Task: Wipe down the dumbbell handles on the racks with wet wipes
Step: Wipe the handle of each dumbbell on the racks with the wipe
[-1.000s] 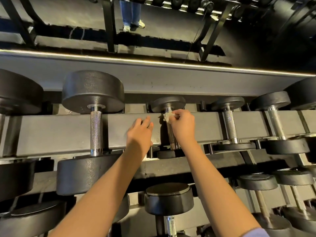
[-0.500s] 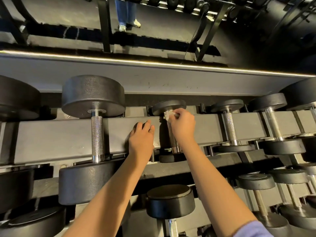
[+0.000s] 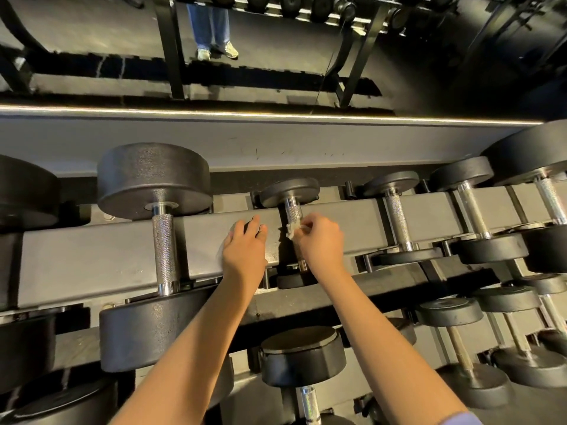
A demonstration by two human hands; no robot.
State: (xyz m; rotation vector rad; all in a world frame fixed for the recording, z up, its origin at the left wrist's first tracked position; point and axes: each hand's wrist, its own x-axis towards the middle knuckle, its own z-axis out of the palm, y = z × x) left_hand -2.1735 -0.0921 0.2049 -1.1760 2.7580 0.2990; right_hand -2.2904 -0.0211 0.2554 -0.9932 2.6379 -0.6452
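- The right hand [image 3: 322, 240] pinches a crumpled white wipe [image 3: 293, 227] between thumb and fingertips, with its other fingers curled in.
- The wipe touches the knurled handle [image 3: 293, 210] of a small dumbbell [image 3: 288, 190], roughly midway along. The lower stretch of the handle is hidden behind the hand.
- The small dumbbell lies across the grey rail [image 3: 92, 259], one head beyond the rail and one on the near side.
- The left hand [image 3: 245, 246] lies flat on the rail just left of that handle, fingers straight, grasping nothing.
- A large dumbbell [image 3: 153, 179] sits further left across the same rail, apart from both hands.
- To the right, more dumbbells [image 3: 395, 216] lie side by side across the rail.
- Below the forearms, a lower dumbbell [image 3: 302, 354] rests on the next tier down.
- At the top, legs [image 3: 211, 26] in jeans and pale shoes stand on the floor.
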